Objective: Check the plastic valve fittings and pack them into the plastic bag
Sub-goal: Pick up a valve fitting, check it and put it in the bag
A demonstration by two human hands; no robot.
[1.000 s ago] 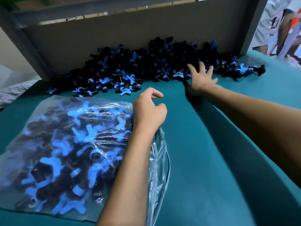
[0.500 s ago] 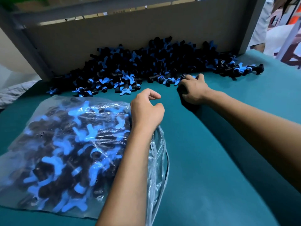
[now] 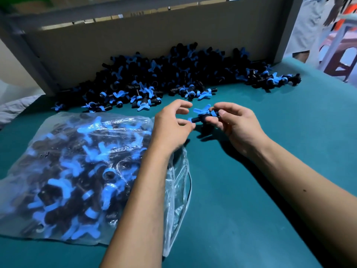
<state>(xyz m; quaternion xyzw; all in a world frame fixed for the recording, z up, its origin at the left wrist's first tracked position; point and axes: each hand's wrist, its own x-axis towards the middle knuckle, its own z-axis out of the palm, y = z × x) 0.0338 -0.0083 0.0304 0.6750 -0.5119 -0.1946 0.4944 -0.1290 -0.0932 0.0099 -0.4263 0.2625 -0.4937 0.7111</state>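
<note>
A black valve fitting with blue handle and rings (image 3: 202,114) is held above the teal table between both hands. My right hand (image 3: 234,123) pinches its right end. My left hand (image 3: 172,125) has its fingers curled at the fitting's left end, the fingertips touching it. A large pile of the same black and blue fittings (image 3: 173,74) lies at the back against a grey board. At the left lies a clear plastic bag (image 3: 77,171) full of fittings, its open mouth under my left forearm.
The teal table top (image 3: 241,190) stretches to the right and front. A grey board (image 3: 135,41) stands upright behind the pile. A person's legs and a stool (image 3: 336,55) are past the table's far right corner.
My right hand drew back from the pile with one fitting and brought it to the middle. My left hand left the bag's mouth and rose to meet the fitting.
</note>
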